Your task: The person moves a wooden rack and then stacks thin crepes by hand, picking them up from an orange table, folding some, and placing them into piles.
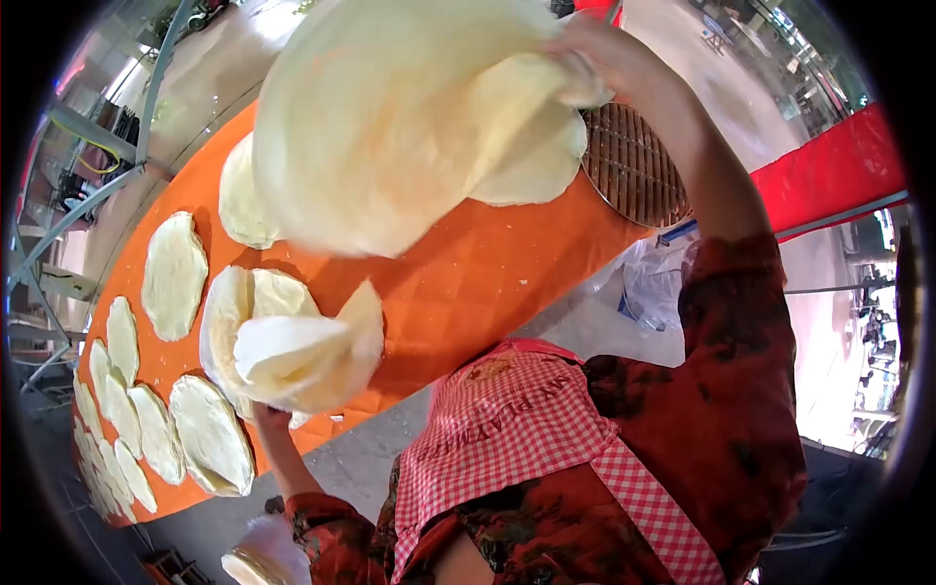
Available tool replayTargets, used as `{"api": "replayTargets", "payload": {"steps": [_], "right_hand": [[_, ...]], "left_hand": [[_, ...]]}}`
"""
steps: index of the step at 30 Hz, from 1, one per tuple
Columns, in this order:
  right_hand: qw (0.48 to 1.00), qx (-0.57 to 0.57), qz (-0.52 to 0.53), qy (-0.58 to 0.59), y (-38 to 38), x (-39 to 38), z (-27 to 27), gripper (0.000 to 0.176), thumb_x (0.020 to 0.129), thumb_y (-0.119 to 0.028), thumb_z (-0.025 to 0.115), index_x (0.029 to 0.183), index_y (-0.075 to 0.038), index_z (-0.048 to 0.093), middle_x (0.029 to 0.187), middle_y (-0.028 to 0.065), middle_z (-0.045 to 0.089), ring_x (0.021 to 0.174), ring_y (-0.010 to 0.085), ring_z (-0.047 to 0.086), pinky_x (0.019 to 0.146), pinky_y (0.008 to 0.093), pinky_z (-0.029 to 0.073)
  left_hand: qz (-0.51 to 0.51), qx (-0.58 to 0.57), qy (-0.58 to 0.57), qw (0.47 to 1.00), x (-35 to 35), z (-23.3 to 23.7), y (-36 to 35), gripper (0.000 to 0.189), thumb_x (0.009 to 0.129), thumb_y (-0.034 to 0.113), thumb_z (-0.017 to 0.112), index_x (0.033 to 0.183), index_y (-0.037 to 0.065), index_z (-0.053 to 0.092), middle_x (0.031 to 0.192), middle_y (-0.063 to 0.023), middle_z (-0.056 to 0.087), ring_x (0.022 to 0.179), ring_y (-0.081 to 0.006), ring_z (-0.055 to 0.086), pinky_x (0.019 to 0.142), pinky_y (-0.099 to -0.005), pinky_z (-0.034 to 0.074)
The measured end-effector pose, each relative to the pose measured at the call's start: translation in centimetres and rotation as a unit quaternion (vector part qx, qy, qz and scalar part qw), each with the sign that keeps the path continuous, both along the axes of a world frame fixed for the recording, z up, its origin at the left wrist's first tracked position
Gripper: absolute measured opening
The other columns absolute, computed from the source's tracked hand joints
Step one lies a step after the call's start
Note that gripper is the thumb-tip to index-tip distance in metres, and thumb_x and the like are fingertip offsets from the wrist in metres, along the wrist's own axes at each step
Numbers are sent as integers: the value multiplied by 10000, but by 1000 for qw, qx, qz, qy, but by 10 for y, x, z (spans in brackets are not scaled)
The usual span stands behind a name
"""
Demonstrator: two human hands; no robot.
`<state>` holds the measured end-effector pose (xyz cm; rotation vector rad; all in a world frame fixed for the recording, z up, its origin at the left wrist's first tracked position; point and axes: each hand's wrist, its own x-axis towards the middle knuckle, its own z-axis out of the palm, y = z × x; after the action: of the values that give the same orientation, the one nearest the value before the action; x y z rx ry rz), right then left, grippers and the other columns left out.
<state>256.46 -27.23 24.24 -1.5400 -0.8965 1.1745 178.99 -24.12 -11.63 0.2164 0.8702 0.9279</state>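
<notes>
My right hand (606, 51), blurred by motion, is closed on the edge of a large thin round flatbread (366, 127). That flatbread is lifted above the far part of the table and smeared by its swing. Close to the near table edge, my left hand (272, 417) grips the lower side of a folded, curled flatbread (307, 356); most of its fingers are hidden beneath it. Behind the folded piece another flatbread (281, 292) lies partly covered. A pale round flatbread (531, 166) rests under the raised one, beside a round metal rack (636, 164).
An orange cloth (458, 292) covers the long curved table. Several flatbreads (175, 276) lie spread and overlapping along its left side. A clear plastic bag (653, 283) hangs by the right edge. Below the near edge is a stack of flatbreads (255, 565). Metal poles (156, 83) stand at the left.
</notes>
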Motion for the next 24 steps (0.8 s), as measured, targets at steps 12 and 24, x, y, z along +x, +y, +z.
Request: {"api": "replayTargets", "payload": {"steps": [12,24], "right_hand": [[933,-29,-343,101,-188,27,-380,238,796,-67,574,1029,-17,578,880,61,630,722,186,626,595,334,543],[914,-113,-311,-233,-214,-16,-242,347,795,-184,633,1083,-3,562,956,104,616,796,241,617,668,371,520]], "left_hand": [[155,-114,160,968,48,26,-147,384,848,109,510,1215,1,488,1148,-132,587,1044,-288,578,862,-448,500],[137,22,140,980,104,109,-120,472,750,77,560,1215,31,491,1124,-104,587,1045,-267,560,892,-438,464]]}}
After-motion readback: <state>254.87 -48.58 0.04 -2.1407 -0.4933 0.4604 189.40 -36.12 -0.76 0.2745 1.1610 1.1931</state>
